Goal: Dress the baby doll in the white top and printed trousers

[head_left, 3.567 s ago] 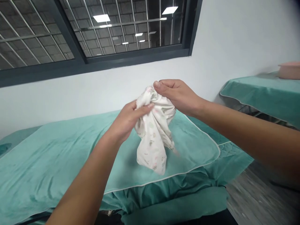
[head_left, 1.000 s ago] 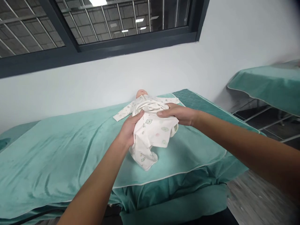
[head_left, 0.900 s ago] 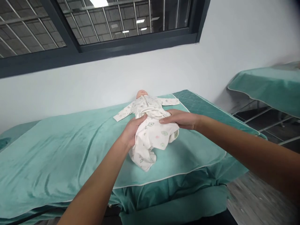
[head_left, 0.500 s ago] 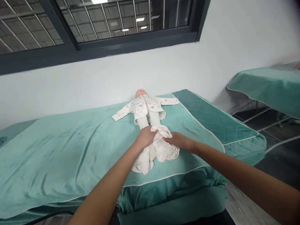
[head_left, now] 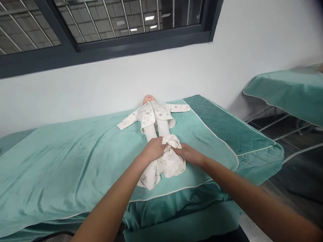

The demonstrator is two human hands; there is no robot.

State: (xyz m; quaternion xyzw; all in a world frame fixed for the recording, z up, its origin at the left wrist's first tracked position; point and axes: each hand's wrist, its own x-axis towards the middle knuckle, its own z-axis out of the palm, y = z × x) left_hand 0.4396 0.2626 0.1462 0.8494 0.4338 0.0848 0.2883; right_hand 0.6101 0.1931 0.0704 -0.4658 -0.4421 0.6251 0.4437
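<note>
Bunching at the doll's lower legs, a white garment (head_left: 174,164) with a small printed pattern is held between both hands, its top edge gathered into a thick roll and its two loose legs spread toward the wearer over the light green blanket (head_left: 63,158). The left hand (head_left: 154,148) has its grip closed on the rolled edge from one side; the right hand (head_left: 189,154) pinches the same roll from the other, thumb on top. The doll's feet are hidden there, so whether they are inside the cloth is hard to say.

Beyond the hands, the doll (head_left: 163,127) lies on its back, white legs together and pointing at the wearer, head (head_left: 148,98) toward the wall. It wears a matching printed jacket (head_left: 146,116), sleeves stretched out to both sides, the front parted below the chest.

Under all this, the blanket, edged in white piping, covers most of a bed dressed in a darker quilted cover (head_left: 219,122). Behind rises a white wall (head_left: 121,84) with a dark-framed window (head_left: 141,45) and metal bars outside. At far right, another green cloth (head_left: 290,90) drapes over a metal frame (head_left: 275,127).
</note>
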